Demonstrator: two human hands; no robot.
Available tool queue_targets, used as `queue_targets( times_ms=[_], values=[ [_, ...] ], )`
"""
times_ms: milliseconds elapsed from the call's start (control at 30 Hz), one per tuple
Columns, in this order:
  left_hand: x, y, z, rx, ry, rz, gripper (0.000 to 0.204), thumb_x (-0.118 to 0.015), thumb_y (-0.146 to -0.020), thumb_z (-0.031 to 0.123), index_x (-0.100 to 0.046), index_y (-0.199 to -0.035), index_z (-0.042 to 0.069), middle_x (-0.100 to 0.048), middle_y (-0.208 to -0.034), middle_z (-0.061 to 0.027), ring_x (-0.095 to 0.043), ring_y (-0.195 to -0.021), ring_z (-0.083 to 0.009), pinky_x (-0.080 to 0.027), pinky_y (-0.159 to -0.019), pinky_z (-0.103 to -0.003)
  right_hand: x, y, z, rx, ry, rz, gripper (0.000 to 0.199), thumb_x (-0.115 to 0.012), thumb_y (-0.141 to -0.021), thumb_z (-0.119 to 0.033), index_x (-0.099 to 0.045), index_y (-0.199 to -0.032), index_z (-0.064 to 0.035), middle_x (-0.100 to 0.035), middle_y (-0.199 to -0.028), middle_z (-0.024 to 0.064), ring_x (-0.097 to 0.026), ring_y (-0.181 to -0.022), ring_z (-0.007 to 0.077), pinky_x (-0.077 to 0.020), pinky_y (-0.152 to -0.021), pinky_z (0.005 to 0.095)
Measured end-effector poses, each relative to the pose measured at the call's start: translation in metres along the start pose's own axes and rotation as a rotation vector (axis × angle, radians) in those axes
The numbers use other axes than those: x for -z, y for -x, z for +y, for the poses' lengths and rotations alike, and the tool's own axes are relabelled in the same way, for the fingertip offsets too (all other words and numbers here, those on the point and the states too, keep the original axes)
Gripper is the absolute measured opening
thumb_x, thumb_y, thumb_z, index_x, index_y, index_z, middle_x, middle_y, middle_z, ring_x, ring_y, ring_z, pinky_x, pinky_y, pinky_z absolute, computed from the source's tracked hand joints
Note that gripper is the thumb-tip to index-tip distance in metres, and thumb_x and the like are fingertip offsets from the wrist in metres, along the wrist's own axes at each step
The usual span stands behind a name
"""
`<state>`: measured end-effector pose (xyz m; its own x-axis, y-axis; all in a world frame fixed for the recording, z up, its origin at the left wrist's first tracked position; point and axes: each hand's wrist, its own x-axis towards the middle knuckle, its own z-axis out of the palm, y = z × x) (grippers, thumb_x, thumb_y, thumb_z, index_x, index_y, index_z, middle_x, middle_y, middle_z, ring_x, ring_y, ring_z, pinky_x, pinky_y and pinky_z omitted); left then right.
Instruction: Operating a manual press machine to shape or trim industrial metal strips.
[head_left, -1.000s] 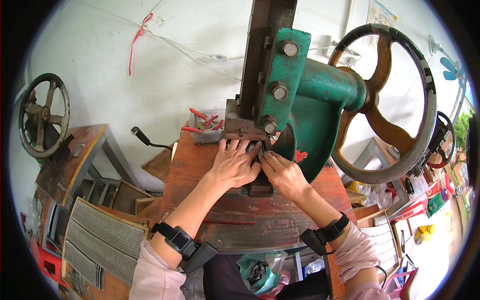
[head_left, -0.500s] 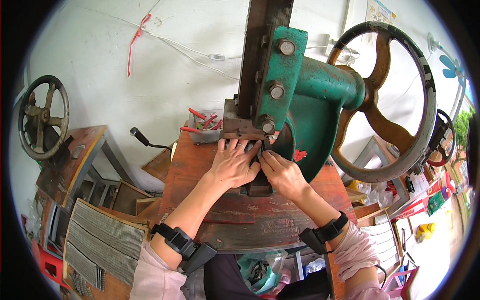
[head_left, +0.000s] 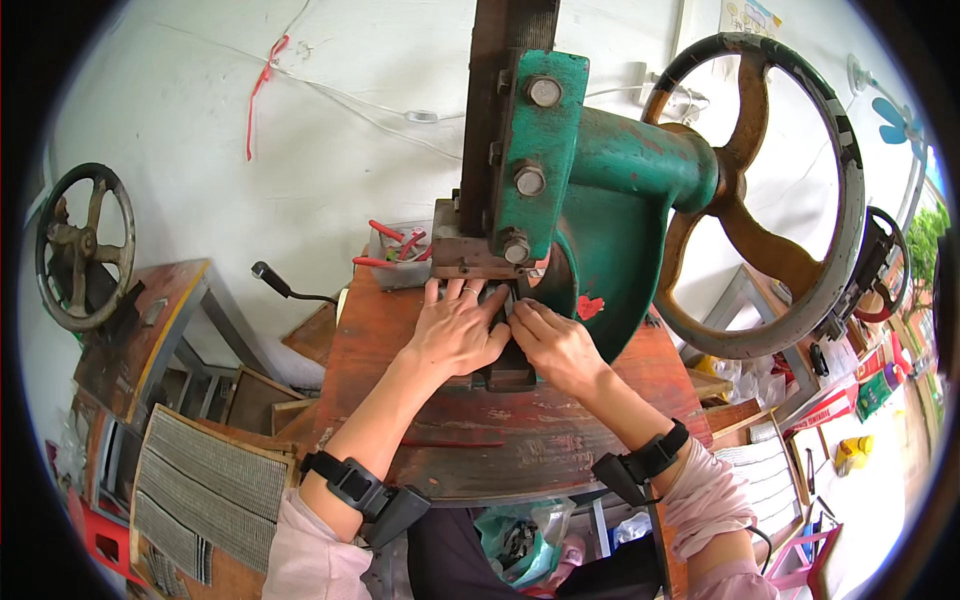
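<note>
A green cast-iron press [head_left: 590, 200] with a big spoked flywheel [head_left: 770, 190] stands on a worn red-brown table [head_left: 480, 440]. Both hands rest under its brown ram block [head_left: 470, 255]. My left hand [head_left: 455, 330] lies flat, fingers stretched toward the ram, over a dark metal die block [head_left: 510, 370]. My right hand [head_left: 550, 345] sits beside it, fingertips pinched on a small part at the die; the part itself is hidden by the fingers. Black straps circle both wrists.
A clear tub with red-handled tools [head_left: 395, 250] sits behind the ram. A black lever [head_left: 275, 282] sticks out at left. A second handwheel [head_left: 80, 245] stands far left above a wooden bench. Stacked grey mesh sheets [head_left: 200, 490] lie lower left, clutter at right.
Both hands stay at the die with only slight finger shifts. The view has tilted a little; nothing else moved.
</note>
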<state>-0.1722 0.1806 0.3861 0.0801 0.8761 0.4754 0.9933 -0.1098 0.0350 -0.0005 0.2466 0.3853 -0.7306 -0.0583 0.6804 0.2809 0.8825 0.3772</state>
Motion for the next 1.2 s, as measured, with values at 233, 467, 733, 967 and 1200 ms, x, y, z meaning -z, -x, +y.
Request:
queue_targets(
  times_ms=[233,467,733,967,1200],
  values=[
    [0.001,-0.002,-0.001,0.023,0.061,-0.033,0.053,-0.041,-0.084,0.036,-0.051,-0.132,0.015,-0.043,-0.134,-0.0152,-0.036,-0.126,-0.029,-0.022,-0.103,-0.053,0.002,-0.002,-0.005,-0.029,0.04,-0.029,0.025,-0.059,-0.071,-0.008,-0.059,-0.093,0.0031,-0.058,-0.1,0.0147,-0.061,-0.097,0.0272,-0.0526,-0.083,0.0321],
    [-0.002,0.0,-0.001,0.009,-0.02,0.036,0.05,-0.04,-0.085,0.029,-0.051,-0.132,0.016,-0.043,-0.134,-0.014,-0.033,-0.128,-0.0292,-0.022,-0.101,-0.049,0.002,-0.004,-0.007,-0.054,0.023,-0.087,0.021,-0.058,-0.071,-0.007,-0.059,-0.09,0.0021,-0.059,-0.099,0.0147,-0.06,-0.099,0.0268,-0.0517,-0.086,0.0331],
    [-0.001,-0.011,0.012,0.144,-0.021,-0.07,0.047,-0.038,-0.089,0.033,-0.052,-0.132,0.02,-0.049,-0.131,-0.0124,-0.04,-0.122,-0.0272,-0.024,-0.099,-0.048,0.013,0.008,-0.003,-0.141,-0.132,-0.153,0.032,-0.054,-0.074,-0.003,-0.057,-0.105,0.0028,-0.056,-0.116,0.0183,-0.051,-0.116,0.0309,-0.0426,-0.098,0.0382],
    [0.004,0.016,0.006,0.138,0.012,0.14,0.035,-0.044,-0.091,0.038,-0.065,-0.108,0.015,-0.058,-0.116,-0.011,-0.046,-0.113,-0.0286,-0.032,-0.09,-0.054,0.034,0.015,-0.042,-0.109,-0.304,-0.139,0.04,-0.053,-0.072,0.0,-0.058,-0.112,0.0058,-0.055,-0.122,0.0189,-0.046,-0.123,0.0346,-0.0378,-0.103,0.0452],
    [0.068,0.2,0.002,0.272,0.079,0.34,0.03,-0.067,-0.08,0.026,-0.066,-0.106,0.01,-0.059,-0.11,-0.0115,-0.048,-0.109,-0.0336,-0.037,-0.092,-0.046,0.058,0.134,-0.058,-0.508,-0.331,-0.203,0.033,-0.051,-0.082,0.004,-0.057,-0.114,0.0033,-0.056,-0.122,0.0207,-0.046,-0.122,0.0398,-0.0356,-0.102,0.0473]
  ],
)
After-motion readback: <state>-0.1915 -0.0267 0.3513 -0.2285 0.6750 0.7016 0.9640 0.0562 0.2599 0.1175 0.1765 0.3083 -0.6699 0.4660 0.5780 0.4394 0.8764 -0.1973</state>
